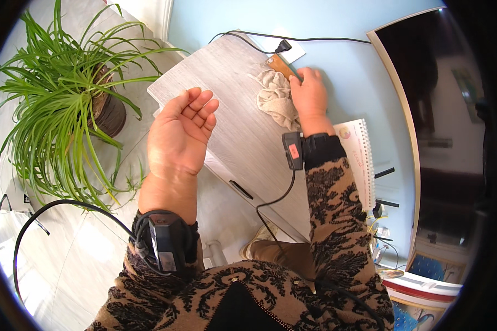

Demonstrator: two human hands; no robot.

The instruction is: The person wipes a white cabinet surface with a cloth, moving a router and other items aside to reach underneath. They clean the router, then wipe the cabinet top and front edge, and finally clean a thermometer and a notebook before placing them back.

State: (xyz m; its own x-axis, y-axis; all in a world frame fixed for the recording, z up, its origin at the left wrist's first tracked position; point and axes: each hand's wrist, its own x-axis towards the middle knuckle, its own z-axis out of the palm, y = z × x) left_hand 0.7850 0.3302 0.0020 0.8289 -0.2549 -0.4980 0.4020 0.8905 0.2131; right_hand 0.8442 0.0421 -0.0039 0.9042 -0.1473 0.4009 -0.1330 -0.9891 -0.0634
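My left hand (182, 132) is raised palm up, its fingers loosely curled around nothing. It is in front of the near left edge of the pale wood-grain cabinet top (227, 78). At the back of that top, against the wall, my right hand (310, 97) has its thumb and fingers at the near end of a flat orange-brown object (280, 66) with a green side. The fingertips are partly hidden. A crumpled beige cloth (275, 97) lies just left of my right hand, beside the flat object.
A potted spider plant (107, 107) stands on the floor at left. A black plug (283, 46) on a cable lies at the back. Behind my right forearm are a spiral notebook (358, 157) and black antennas (385, 173). A television (447, 145) is at right. Cables run from both wrist devices.
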